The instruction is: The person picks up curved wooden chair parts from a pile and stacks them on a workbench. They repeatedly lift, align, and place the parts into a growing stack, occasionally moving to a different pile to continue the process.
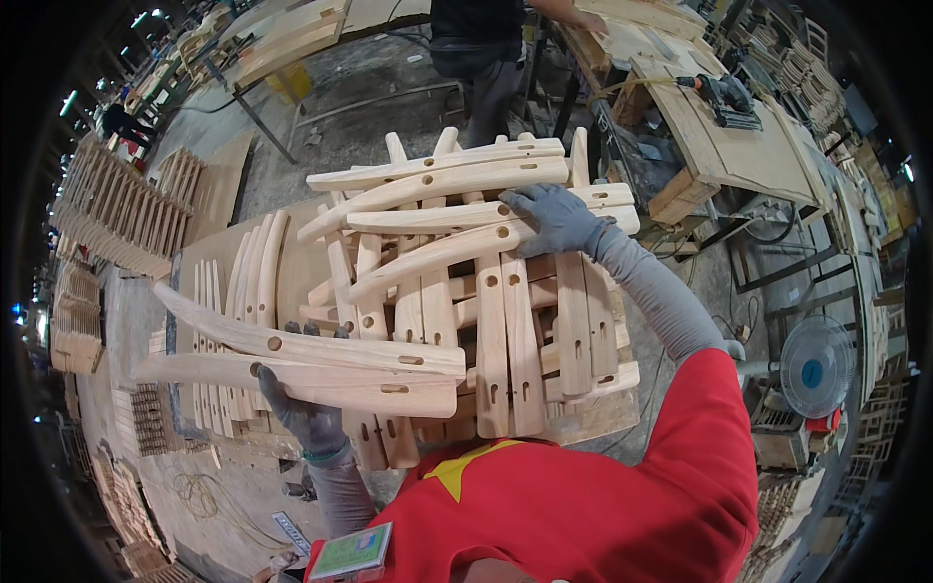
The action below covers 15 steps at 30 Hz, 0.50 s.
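My left hand, in a grey glove, is closed around two pale curved wooden pieces lying side by side. Each has a round hole and a slot near its squared end. Their tapered ends point to the left. My right hand, also gloved in grey, grips another pair of curved wooden pieces on top of the pile, its fingers curled over their edges. Beneath lies a crisscross stack of similar wooden pieces, layered in alternating directions. My left fingertips partly show behind the held pair.
More wooden pieces stand in a row on the left of the board. Stacked parts sit on the floor beyond. A workbench carrying a power tool is at the right, near a fan. Another person stands ahead.
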Each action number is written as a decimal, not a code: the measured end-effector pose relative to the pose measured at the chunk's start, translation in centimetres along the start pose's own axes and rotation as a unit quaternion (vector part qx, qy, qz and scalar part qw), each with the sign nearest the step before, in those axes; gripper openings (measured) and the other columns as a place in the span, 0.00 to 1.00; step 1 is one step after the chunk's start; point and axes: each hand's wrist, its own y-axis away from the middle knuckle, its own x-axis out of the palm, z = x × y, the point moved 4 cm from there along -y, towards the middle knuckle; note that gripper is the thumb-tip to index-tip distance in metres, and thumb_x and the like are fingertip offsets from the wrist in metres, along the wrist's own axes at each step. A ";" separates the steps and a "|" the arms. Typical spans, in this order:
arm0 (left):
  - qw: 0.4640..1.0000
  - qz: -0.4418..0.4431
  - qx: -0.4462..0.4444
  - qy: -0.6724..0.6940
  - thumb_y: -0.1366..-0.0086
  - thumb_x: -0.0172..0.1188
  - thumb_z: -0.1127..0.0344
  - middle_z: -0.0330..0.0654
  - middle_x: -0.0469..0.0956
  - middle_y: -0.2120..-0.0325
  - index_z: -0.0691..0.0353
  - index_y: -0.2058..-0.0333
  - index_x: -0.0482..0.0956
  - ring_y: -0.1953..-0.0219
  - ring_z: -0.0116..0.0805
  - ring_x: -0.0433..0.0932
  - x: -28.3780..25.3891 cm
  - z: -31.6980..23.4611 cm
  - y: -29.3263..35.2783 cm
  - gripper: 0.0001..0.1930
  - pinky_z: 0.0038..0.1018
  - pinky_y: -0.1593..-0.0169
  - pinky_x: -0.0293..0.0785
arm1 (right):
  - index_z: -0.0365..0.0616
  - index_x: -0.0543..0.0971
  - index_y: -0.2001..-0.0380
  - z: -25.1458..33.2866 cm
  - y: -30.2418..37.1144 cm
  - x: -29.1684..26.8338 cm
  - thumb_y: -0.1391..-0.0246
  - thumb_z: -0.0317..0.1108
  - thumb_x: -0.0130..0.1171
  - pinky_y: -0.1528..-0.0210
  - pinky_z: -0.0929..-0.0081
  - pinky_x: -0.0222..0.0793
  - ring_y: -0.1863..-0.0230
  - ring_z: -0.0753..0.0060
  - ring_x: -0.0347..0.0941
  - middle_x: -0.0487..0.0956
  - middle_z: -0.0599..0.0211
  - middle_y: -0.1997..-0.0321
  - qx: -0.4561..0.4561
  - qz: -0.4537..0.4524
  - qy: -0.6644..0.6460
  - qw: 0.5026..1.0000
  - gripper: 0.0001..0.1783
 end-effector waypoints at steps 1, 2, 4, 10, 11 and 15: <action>0.998 -0.025 -0.018 0.055 0.32 0.49 0.59 0.51 0.55 0.37 0.44 0.38 0.54 0.37 0.52 0.58 0.5 -0.2 -0.1 0.26 0.54 0.36 0.54 | 0.49 0.63 0.39 -0.1 0.2 -0.1 0.62 0.65 0.61 0.41 0.60 0.58 0.44 0.53 0.64 0.68 0.55 0.46 0.000 -0.005 0.005 1.000 0.50; 0.985 -0.078 -0.060 0.138 0.33 0.48 0.52 0.50 0.58 0.39 0.52 0.37 0.54 0.38 0.49 0.59 1.1 -0.3 -0.2 0.28 0.54 0.35 0.52 | 0.48 0.63 0.40 -0.2 0.5 -0.1 0.61 0.65 0.61 0.42 0.60 0.58 0.45 0.52 0.65 0.69 0.55 0.47 0.001 -0.009 0.011 1.000 0.49; 0.965 -0.113 -0.084 0.221 0.32 0.47 0.52 0.49 0.58 0.39 0.51 0.38 0.55 0.38 0.49 0.58 0.6 -0.3 0.1 0.27 0.54 0.35 0.51 | 0.46 0.64 0.41 0.4 0.1 -0.6 0.61 0.65 0.61 0.43 0.60 0.60 0.46 0.51 0.66 0.69 0.54 0.47 0.003 -0.001 0.008 1.000 0.48; 1.000 -0.017 0.018 -0.018 0.32 0.50 0.64 0.48 0.50 0.35 0.35 0.39 0.57 0.37 0.53 0.56 -1.1 0.2 1.6 0.25 0.58 0.37 0.55 | 0.44 0.67 0.44 0.8 -5.8 -3.4 0.57 0.56 0.59 0.44 0.61 0.62 0.45 0.50 0.66 0.69 0.53 0.43 -0.012 -0.123 -0.070 0.990 0.40; 0.999 -0.034 -0.017 -0.027 0.32 0.51 0.64 0.48 0.50 0.35 0.36 0.39 0.57 0.37 0.52 0.57 -1.3 0.3 1.7 0.25 0.58 0.37 0.56 | 0.44 0.67 0.43 0.5 -7.2 -3.3 0.58 0.55 0.60 0.43 0.62 0.62 0.44 0.50 0.66 0.68 0.53 0.42 -0.022 -0.106 -0.055 0.993 0.40; 0.973 -0.157 -0.094 0.139 0.33 0.46 0.47 0.49 0.62 0.42 0.54 0.39 0.58 0.41 0.46 0.64 1.0 -1.3 0.3 0.29 0.57 0.37 0.55 | 0.44 0.65 0.42 0.8 -12.9 -1.1 0.62 0.53 0.63 0.42 0.63 0.62 0.41 0.51 0.65 0.68 0.53 0.41 -0.028 -0.037 0.036 0.998 0.44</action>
